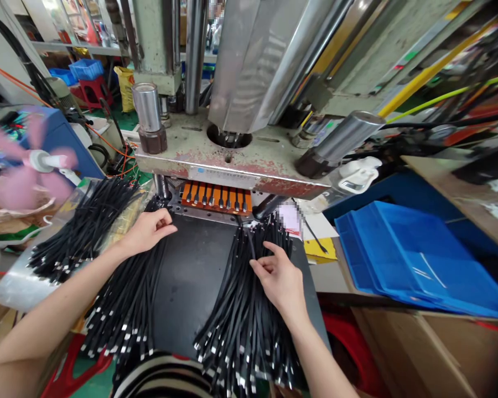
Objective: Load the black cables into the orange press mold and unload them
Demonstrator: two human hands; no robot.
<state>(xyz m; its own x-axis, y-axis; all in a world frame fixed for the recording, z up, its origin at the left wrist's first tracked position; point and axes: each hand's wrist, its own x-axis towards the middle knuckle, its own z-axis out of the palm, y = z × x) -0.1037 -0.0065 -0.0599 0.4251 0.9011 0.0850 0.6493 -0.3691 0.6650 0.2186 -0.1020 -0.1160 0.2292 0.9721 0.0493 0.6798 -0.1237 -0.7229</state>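
Note:
My left hand (151, 229) is over the top of the left bundle of black cables (128, 298), its fingers curled together; whatever they pinch is too small to make out. On the right bundle of black cables (240, 304), my right hand (279, 271) has its thumb and a finger at one dark cable, with the index finger stretched out. Both bundles lie on a dark plate (191, 276), metal connector ends towards me. Beyond the hands, an orange block (217, 197) inside the press holds several short black cable ends side by side.
The press's heavy plate (232, 166) and its posts stand just past my hands. A third cable bundle (87, 232) lies at left, beside a pink fan (37, 160). Blue trays (415, 254) are at right, a white bottle (360, 174) behind them.

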